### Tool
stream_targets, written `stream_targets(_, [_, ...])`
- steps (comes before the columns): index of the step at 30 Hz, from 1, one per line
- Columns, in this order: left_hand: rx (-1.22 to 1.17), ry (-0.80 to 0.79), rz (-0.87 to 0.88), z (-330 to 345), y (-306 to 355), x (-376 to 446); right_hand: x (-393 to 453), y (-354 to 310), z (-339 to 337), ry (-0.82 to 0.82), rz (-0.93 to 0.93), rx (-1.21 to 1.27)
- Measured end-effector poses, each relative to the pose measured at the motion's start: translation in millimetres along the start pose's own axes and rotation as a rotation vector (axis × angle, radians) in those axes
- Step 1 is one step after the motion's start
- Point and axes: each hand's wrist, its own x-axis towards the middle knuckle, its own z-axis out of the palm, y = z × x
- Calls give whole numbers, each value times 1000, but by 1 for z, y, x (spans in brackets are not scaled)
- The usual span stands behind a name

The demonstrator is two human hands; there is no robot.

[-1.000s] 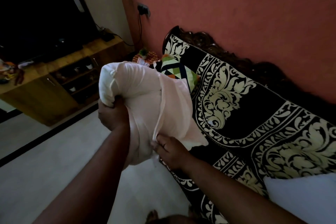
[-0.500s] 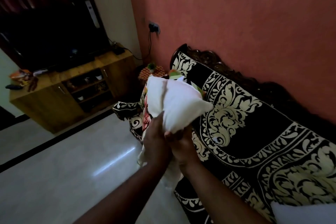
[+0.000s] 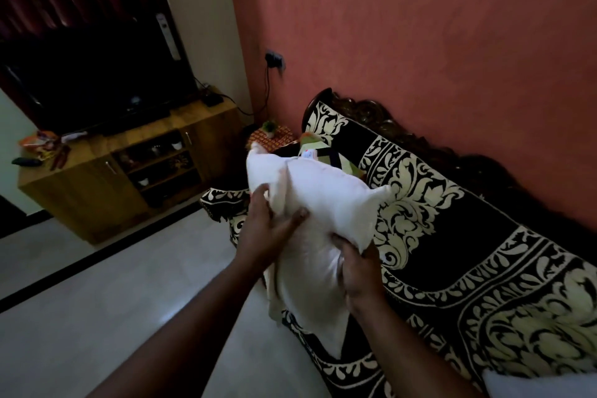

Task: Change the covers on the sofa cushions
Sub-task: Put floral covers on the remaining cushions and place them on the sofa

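Both hands, left (image 3: 265, 229) & right (image 3: 358, 271), gripped soft white cushion (image 3: 323, 203) w/ curled fingers; slack fabric risked slipping, dropping it to floor (image 3: 113, 300).

Left hand (image 3: 268, 229): forearm bare, reaching forward from lower left; fingers spread, thumb extended, curled round white cushion (image 3: 326, 213). Right hand (image 3: 358, 271): forearm bare, entering from lower right; fingers curled, clutching the cushion's lower edge.
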Motion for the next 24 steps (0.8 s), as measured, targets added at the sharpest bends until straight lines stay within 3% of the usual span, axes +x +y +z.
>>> stream_targets(4, [271, 192, 107, 1, -2, 22, -7, 0, -7, 15, -14, 41])
stream_targets(10, [143, 234, -40, 5, 11, 25, -14, 10, -25, -142, -26, -161])
stream_targets(14, [180, 137, 57, 12, 29, 11, -13, 11, -19, -265, -79, -307])
stream_targets(19, [223, 88, 39, 9, 42, 21, -30, 20, -9, -111, -245, -375])
stream_targets(24, [121, -187, 183, 15, 58, 7, -24, 17, -2, -229, -185, -398])
